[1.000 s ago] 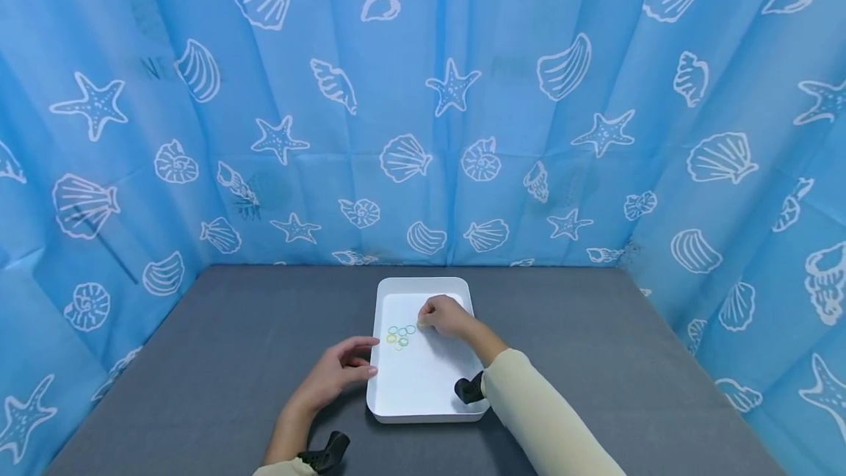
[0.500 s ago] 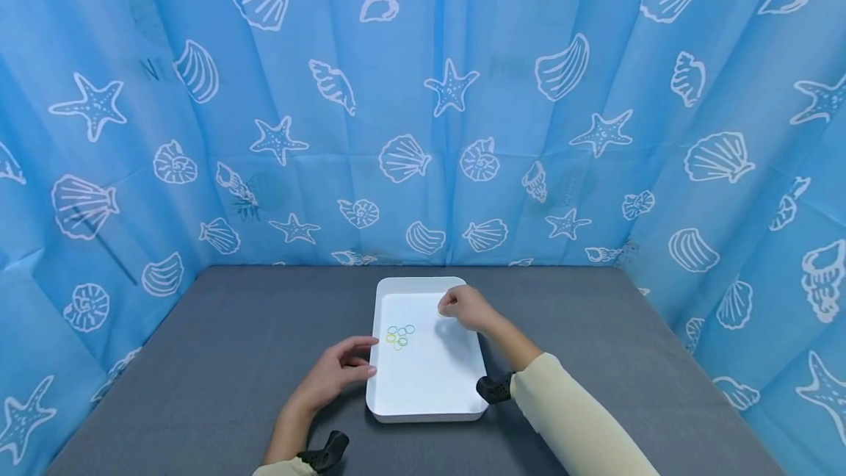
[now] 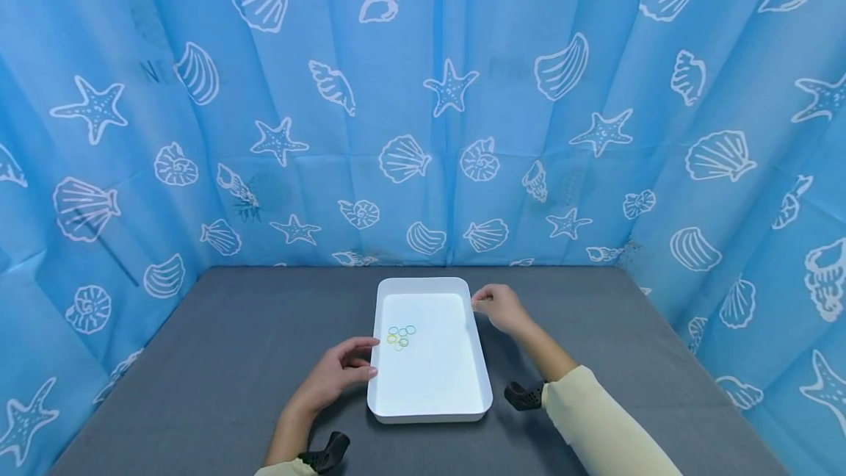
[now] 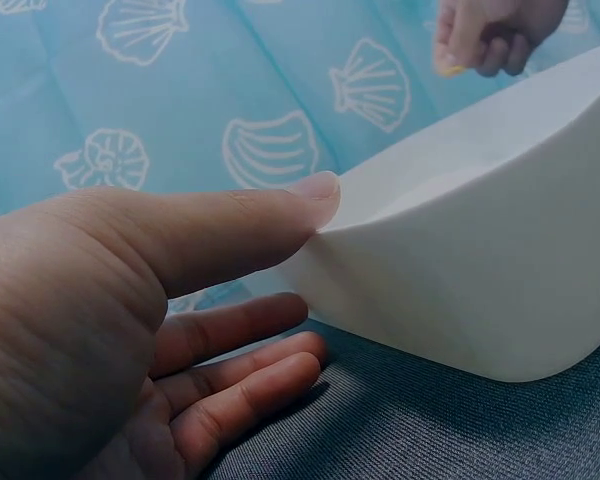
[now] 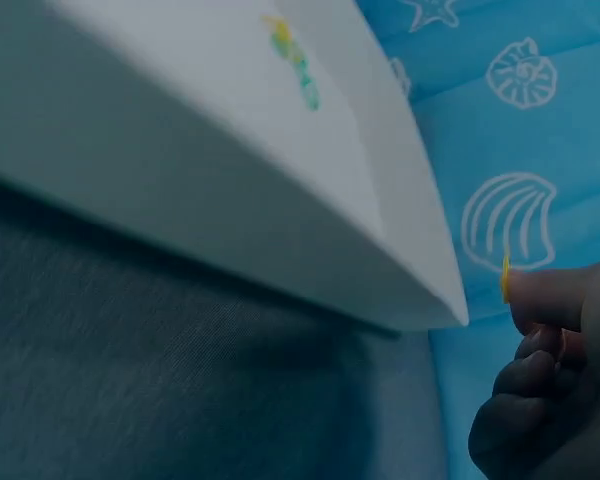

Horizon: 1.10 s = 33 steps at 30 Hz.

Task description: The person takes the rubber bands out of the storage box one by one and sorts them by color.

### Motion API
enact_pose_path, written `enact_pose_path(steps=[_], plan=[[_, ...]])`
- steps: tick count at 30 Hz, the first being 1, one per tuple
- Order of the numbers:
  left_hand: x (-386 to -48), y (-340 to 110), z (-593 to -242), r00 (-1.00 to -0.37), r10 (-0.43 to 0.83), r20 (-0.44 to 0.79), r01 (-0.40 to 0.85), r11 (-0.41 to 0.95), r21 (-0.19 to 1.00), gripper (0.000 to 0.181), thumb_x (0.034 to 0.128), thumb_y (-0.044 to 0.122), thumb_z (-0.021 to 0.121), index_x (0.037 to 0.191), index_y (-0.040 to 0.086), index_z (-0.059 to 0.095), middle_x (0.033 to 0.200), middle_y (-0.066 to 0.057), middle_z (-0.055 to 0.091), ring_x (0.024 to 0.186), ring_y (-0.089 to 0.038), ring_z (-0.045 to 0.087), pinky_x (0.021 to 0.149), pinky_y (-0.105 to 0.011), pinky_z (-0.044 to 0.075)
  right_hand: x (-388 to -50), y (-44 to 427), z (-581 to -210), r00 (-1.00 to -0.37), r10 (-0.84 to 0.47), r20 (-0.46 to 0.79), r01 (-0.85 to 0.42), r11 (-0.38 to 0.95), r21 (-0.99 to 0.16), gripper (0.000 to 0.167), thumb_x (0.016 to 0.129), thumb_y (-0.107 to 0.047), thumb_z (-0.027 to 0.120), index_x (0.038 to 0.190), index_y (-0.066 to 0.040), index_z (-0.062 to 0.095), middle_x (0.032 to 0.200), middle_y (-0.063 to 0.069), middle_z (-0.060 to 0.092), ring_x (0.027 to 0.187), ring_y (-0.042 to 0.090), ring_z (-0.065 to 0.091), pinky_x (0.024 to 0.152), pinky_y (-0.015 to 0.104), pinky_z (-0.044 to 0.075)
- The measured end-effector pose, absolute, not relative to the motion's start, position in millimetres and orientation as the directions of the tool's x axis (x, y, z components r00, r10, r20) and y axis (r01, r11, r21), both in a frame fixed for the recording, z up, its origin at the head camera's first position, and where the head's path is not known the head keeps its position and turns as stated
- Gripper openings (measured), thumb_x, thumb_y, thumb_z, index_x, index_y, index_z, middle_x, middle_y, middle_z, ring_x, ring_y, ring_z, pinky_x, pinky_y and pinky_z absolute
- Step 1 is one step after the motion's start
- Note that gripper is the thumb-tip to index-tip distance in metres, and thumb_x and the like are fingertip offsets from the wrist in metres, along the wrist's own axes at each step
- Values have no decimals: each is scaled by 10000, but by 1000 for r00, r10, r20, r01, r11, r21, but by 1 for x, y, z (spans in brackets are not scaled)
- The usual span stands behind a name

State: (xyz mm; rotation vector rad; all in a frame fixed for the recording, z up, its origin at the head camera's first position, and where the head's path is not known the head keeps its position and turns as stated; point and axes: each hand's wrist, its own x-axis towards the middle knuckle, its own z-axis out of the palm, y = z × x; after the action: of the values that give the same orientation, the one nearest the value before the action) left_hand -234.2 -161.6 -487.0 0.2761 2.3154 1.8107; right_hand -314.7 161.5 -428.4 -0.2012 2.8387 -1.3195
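Observation:
A white rectangular tray (image 3: 432, 388) lies on the grey cloth, with several thin green, teal and yellow rubber bands (image 3: 399, 336) grouped in its left half. At the tray's left wall, my left hand (image 3: 333, 374) touches the rim with its thumb, fingers loosely extended. Just outside the tray's far right side, my right hand (image 3: 504, 308) is raised over the cloth. Between its thumb and finger it pinches a yellow rubber band (image 5: 506, 280), seen nearly edge-on in the right wrist view. The same yellow band (image 4: 452, 70) shows small in the left wrist view.
Grey cloth (image 3: 277, 322) covers the table around the tray. A blue curtain (image 3: 423, 131) with white shell and starfish prints hangs behind and on both sides. Black wrist devices (image 3: 525, 395) sit on both wrists, below cream sleeves (image 3: 608, 417).
My right hand has moved right, from above the rubber bands across the tray's right wall to outside it, carrying the yellow rubber band. The left hand and tray have stayed put.

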Motion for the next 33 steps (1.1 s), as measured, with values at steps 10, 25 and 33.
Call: enact_pose_path(steps=[10, 25, 33], plan=[[-235, -161, -489, -966, 258, -30, 35, 242, 970, 521, 862, 193, 751, 1336, 77, 569, 1283, -162, 564, 952, -235, 589, 800, -376, 488, -313, 181, -451, -983, -68, 170, -173, 644, -745, 58, 915, -42, 641, 894, 8, 661, 775, 58, 587, 660, 180, 488, 601, 334, 417], [-237, -162, -488, -966, 255, -49, 16, 247, 969, 512, 861, 203, 752, 1328, 90, 576, 1279, -161, 565, 951, -231, 589, 800, -383, 492, -324, 189, -471, -975, -29, 218, -170, 728, -665, 65, 904, -33, 653, 847, -9, 634, 754, 48, 600, 647, 183, 497, 621, 357, 414], [-236, -163, -490, -961, 275, -18, 51, 241, 969, 512, 874, 197, 739, 1338, 68, 563, 1285, -185, 558, 960, -240, 593, 804, -376, 496, -334, 195, -477, -985, -18, 173, -123, 772, -623, 73, 927, -30, 623, 857, -8, 626, 785, 63, 604, 677, 202, 523, 650, 381, 441]])
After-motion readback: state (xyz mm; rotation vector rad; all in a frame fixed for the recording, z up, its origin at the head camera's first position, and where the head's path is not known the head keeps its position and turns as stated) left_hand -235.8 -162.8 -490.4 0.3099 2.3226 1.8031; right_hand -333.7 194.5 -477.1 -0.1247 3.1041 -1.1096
